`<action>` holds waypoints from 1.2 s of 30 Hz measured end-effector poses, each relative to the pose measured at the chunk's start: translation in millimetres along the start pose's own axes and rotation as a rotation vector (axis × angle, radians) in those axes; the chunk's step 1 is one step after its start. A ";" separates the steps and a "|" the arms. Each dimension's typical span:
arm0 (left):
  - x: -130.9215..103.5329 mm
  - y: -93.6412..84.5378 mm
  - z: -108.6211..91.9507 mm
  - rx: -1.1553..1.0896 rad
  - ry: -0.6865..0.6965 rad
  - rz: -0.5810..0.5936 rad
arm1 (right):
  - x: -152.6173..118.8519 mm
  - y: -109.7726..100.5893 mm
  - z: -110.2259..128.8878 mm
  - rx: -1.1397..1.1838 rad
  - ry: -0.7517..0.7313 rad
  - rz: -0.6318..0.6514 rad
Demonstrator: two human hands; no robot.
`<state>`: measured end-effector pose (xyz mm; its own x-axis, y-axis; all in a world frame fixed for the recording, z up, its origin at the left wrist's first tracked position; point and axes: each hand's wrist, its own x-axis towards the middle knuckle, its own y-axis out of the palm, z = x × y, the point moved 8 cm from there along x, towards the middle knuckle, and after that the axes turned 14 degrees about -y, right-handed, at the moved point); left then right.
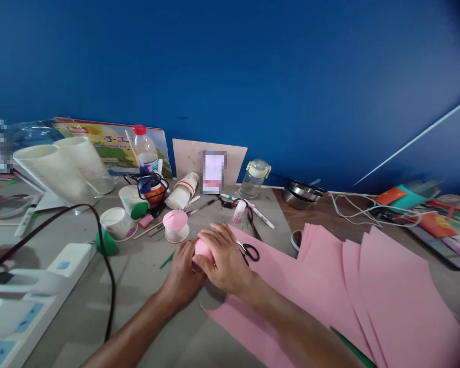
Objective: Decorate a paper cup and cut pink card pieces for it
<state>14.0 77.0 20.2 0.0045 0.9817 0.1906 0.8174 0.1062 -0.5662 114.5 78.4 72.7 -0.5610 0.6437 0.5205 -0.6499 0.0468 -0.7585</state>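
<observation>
Both of my hands meet over a small rounded piece of pink paper. My left hand curls round its lower left side, and my right hand covers it from above and the right. Whatever lies beneath the paper is mostly hidden by my fingers. Just beyond my left hand stands a short white cup topped by a shallow pink paper cone. Black-handled scissors lie to the right of my right hand, on a large pink paper sheet.
Stacked paper cups lean at the left, behind a white power strip and dark cable. A red-capped bottle, glass jar and phone stand near the blue wall. Metal bowls sit at the right.
</observation>
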 end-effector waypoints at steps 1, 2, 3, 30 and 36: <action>0.0 0.4 0.4 0.003 -0.001 0.001 | -0.4 1.2 -0.4 0.002 0.002 0.002; 0.0 0.8 0.8 0.006 0.000 0.003 | -0.8 2.3 -0.4 0.002 0.001 0.003; -0.1 1.1 1.1 0.010 0.002 0.004 | -1.1 3.6 -0.2 -0.001 0.000 0.003; 1.2 -8.1 18.0 -0.055 -0.208 -0.006 | -13.5 -5.0 -45.3 0.556 0.293 0.072; 3.4 -13.4 20.5 -0.063 -0.158 -0.062 | -14.1 9.9 -39.2 0.540 0.344 0.155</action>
<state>-8.7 82.2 12.0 -0.1331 0.9868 0.0924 0.8478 0.1617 -0.5051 136.0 99.7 42.5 -0.5309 0.8240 0.1980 -0.7912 -0.3982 -0.4642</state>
